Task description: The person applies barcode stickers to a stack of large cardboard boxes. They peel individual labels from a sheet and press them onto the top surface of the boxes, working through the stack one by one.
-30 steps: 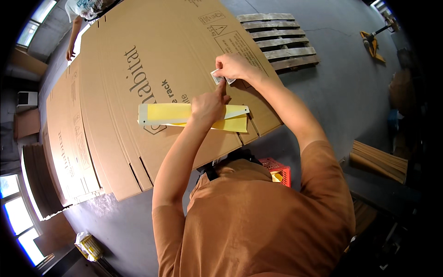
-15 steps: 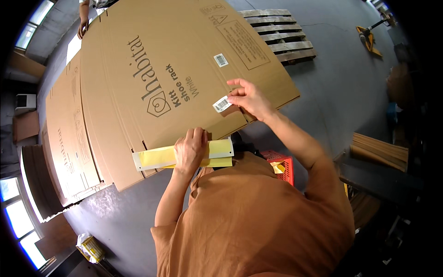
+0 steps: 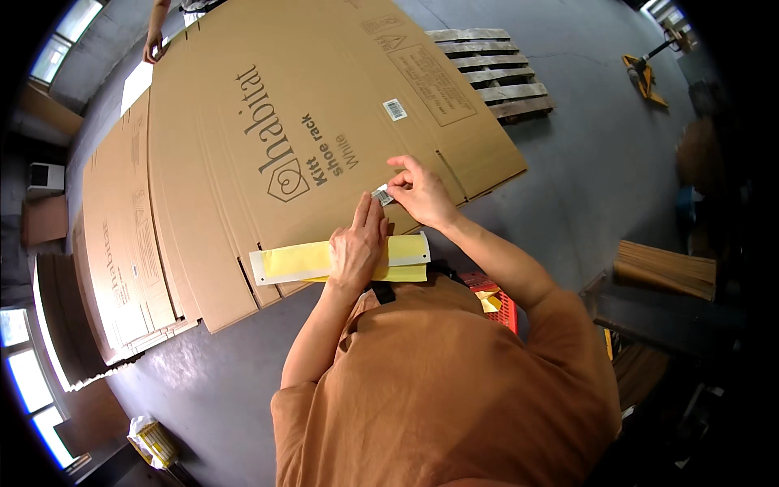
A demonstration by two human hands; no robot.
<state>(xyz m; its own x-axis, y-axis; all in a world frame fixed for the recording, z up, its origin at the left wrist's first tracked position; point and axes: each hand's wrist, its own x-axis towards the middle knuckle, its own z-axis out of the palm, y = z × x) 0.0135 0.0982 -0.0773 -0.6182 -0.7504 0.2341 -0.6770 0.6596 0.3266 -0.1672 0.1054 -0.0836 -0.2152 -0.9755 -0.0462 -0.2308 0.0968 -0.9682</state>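
A large flat cardboard sheet (image 3: 219,162) with dark print lies in front of me on a stack. My right hand (image 3: 426,197) pinches a small white barcode sticker (image 3: 381,195) close above the cardboard's near part. Beside it, my left hand (image 3: 355,253) lies over yellow label backing strips (image 3: 296,258) with white edges, gripping them at the cardboard's near edge. The left fingertips reach forward to the sticker; whether they touch it I cannot tell. Farther up the sheet, another barcode sticker (image 3: 394,109) is stuck flat.
A co-worker's hand (image 3: 152,47) rests at the far left edge of the cardboard. More printed cardboard (image 3: 122,243) is stacked on the left. Beyond the sheet lie a wooden pallet (image 3: 499,73) and a yellow pallet jack (image 3: 645,81). A red basket (image 3: 507,312) stands by my right side.
My left hand has moved right and forward with the yellow strips, its fingers now stretched to the sticker. My right hand has brought the sticker slightly down and left, nearer the cardboard.
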